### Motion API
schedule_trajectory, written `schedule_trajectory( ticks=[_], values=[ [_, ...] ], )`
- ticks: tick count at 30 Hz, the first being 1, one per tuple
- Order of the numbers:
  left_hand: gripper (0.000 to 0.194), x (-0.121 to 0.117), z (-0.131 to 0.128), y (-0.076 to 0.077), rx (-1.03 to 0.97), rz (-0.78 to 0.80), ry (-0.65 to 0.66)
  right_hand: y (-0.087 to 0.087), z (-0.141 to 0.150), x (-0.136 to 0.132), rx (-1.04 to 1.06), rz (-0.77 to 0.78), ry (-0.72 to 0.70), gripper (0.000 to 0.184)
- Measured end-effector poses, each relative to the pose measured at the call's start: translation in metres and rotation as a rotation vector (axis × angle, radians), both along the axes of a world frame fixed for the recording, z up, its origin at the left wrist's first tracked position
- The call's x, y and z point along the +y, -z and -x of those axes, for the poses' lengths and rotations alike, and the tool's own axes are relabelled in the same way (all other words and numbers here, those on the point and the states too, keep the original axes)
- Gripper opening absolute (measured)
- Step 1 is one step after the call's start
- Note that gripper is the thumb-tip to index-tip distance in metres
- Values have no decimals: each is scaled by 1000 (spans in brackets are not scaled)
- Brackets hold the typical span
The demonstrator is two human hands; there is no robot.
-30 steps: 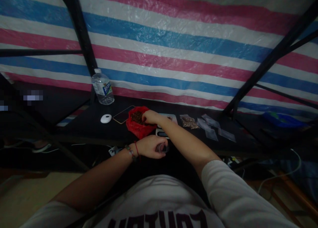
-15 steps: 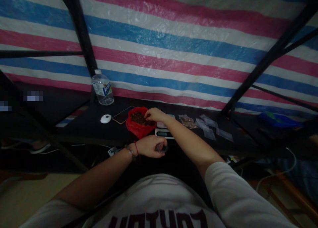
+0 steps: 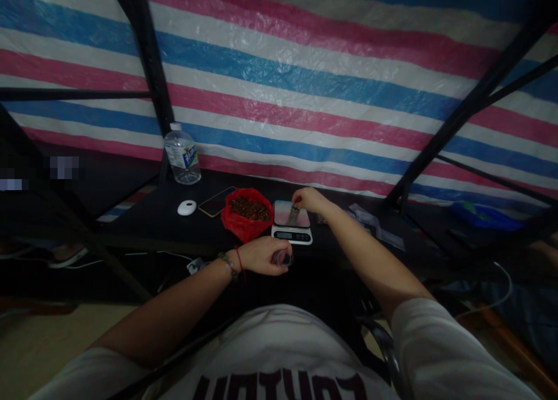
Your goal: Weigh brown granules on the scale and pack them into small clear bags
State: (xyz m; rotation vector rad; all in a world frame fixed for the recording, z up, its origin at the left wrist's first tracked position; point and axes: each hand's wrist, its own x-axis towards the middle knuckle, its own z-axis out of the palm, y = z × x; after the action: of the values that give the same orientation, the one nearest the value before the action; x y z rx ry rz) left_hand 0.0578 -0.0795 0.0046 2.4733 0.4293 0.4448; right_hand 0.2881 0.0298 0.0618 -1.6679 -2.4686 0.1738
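Observation:
My left hand is closed around a small clear cup-like thing in front of the table edge; its exact kind is hard to make out. My right hand is over the kitchen scale, fingers pinched at the top of a small clear container that appears to stand on the weighing plate. What the fingertips hold, if anything, is too small to see. Left of the scale sits an open red plastic bag filled with small brown pieces.
A phone, a white rounded device and a large clear bottle stand left of the bag. Small clear plastic bags lie to the right, partly behind my right arm. Black metal posts and a striped sheet rise behind.
My right hand has moved right, from the brown pieces in the red bag to above the scale. My left hand has stayed nearly in place with its clear thing.

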Motion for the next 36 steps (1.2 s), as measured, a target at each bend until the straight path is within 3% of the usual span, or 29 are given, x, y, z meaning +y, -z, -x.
schedule_trajectory(
  ticks=[14, 20, 26, 36],
  values=[
    [21, 3, 0, 0, 33, 19, 15, 1, 0, -4, 48, -9, -37, 26],
    [22, 3, 0, 1, 40, 19, -3, -2, -4, -5, 35, -25, -6, 17],
    [22, 3, 0, 0, 34, 26, 24, -3, -12, -8, 138, -75, -5, 19],
    [24, -1, -3, 3, 60, 32, 87, 31, -35, -17, 310, -72, 90, 28]
  ],
)
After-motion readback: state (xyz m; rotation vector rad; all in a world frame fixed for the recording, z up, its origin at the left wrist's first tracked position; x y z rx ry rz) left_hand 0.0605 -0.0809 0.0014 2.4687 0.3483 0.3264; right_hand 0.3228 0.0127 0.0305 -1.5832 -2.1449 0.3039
